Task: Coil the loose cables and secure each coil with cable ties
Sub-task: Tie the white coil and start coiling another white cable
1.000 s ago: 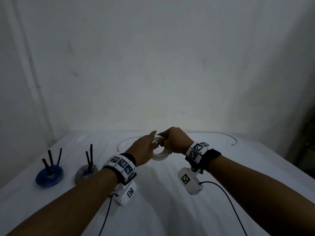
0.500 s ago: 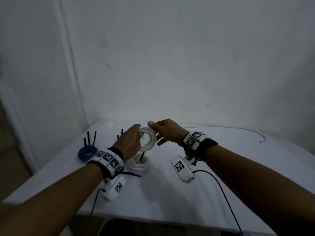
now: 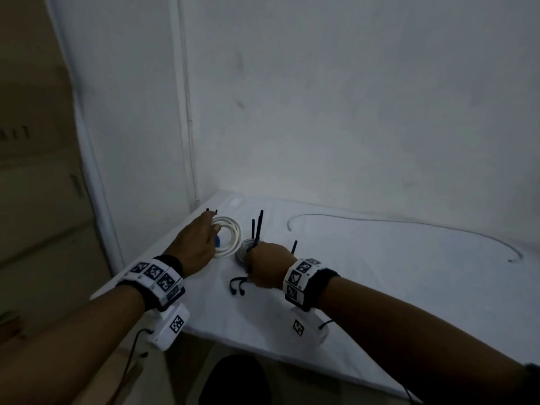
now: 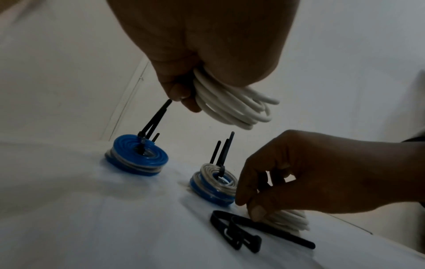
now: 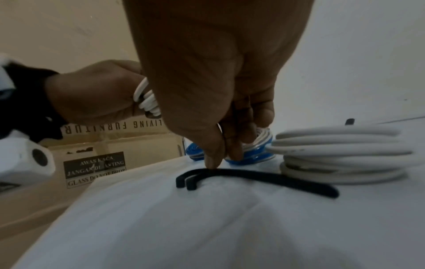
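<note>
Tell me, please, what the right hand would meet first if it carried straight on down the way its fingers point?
The right hand points down at the black ties lying on the cloth. Its fingertip looks to be on or just above them, so the ties come first.

A white table (image 3: 380, 287) holds a blue coil (image 4: 138, 160); a clear coil (image 4: 214, 185); a white coil (image 5: 340, 152); loose black ties (image 4: 241, 234); a long cable (image 3: 409, 222).
</note>
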